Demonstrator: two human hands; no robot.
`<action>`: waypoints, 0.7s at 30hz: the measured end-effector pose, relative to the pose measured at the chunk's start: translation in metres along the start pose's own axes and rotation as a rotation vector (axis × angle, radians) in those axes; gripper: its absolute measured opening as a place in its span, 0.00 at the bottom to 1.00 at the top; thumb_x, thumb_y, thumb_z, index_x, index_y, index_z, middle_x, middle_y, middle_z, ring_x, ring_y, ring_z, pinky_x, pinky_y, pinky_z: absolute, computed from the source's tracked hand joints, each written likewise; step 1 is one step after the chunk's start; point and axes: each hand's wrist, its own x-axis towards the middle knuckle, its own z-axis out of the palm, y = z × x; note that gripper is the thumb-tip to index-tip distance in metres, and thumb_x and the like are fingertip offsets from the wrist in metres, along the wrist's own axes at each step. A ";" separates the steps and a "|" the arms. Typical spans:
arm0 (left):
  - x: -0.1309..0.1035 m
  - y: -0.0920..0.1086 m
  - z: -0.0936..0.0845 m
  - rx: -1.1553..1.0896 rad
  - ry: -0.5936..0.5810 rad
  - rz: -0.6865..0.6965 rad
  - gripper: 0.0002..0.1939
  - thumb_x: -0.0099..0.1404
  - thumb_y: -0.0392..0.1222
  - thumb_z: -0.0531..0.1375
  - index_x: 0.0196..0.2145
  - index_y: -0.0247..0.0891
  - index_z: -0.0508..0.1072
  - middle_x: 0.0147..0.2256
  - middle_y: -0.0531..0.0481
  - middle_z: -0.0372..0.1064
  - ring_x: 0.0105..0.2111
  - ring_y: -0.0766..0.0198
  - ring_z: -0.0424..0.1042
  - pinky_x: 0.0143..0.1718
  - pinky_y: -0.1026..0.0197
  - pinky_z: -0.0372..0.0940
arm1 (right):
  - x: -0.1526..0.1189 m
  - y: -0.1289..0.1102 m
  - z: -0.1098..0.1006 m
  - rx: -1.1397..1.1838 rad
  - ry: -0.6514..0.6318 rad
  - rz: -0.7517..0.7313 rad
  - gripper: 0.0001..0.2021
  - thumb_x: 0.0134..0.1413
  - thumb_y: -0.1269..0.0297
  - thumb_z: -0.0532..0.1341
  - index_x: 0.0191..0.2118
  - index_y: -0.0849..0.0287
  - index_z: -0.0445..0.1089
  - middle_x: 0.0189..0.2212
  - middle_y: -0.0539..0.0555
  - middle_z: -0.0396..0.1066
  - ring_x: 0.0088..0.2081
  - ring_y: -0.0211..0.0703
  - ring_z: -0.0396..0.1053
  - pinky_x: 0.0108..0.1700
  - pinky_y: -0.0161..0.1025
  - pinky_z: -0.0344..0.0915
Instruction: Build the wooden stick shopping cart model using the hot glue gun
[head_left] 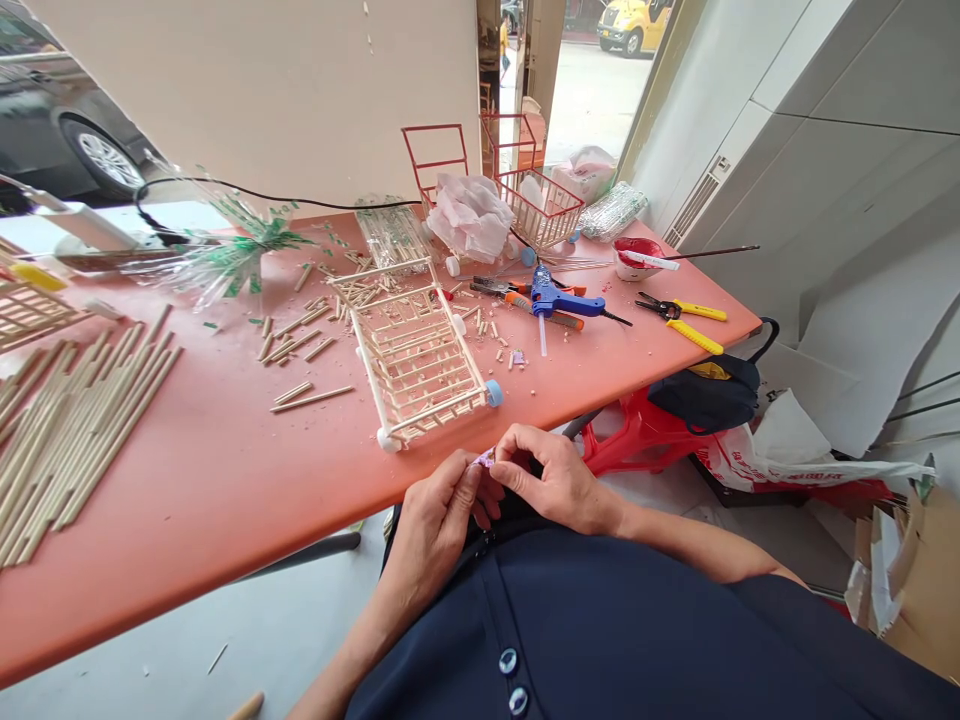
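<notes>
In front of my body, just off the table's near edge, both hands pinch a small purple-and-white piece (485,459) that looks like a wrapper. My left hand (448,500) grips its left side between thumb and fingers. The fingertips of my right hand (551,482) close on the other side. Most of the piece is hidden by the fingers. Just beyond my hands, a small cart frame of wooden sticks (416,350) rests on the table, with a blue bottle cap (493,393) and a white cap (388,440) as wheels at its near corners.
On the orange table (300,520) lie long wooden sticks (90,440), cut pieces (300,345), a blue glue gun (562,298) and yellow-handled pliers (686,320). A red paint cup (637,258) with a brush and a red-and-wood cart (544,205) stand behind. A red stool (637,440) is below right.
</notes>
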 end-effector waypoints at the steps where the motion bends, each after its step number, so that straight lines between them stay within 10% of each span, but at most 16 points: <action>1: 0.000 0.001 0.000 0.004 0.002 -0.007 0.23 0.82 0.54 0.54 0.30 0.42 0.73 0.24 0.52 0.75 0.22 0.63 0.75 0.29 0.62 0.71 | 0.000 0.000 0.000 0.011 -0.001 0.006 0.21 0.67 0.44 0.71 0.38 0.57 0.70 0.30 0.45 0.69 0.31 0.35 0.61 0.37 0.36 0.60; 9: -0.012 -0.011 -0.002 -0.094 -0.020 0.002 0.27 0.82 0.55 0.56 0.26 0.40 0.69 0.21 0.54 0.66 0.22 0.66 0.63 0.30 0.62 0.60 | 0.001 -0.004 -0.007 0.284 -0.194 0.043 0.22 0.66 0.45 0.73 0.37 0.58 0.68 0.31 0.44 0.64 0.33 0.34 0.59 0.37 0.35 0.57; 21: -0.006 -0.003 0.009 -0.914 -0.132 -0.280 0.33 0.68 0.59 0.70 0.21 0.42 0.54 0.17 0.62 0.43 0.17 0.72 0.42 0.20 0.65 0.43 | 0.002 -0.006 -0.007 0.563 -0.403 0.041 0.20 0.73 0.48 0.67 0.39 0.57 0.65 0.28 0.44 0.64 0.30 0.33 0.58 0.35 0.35 0.55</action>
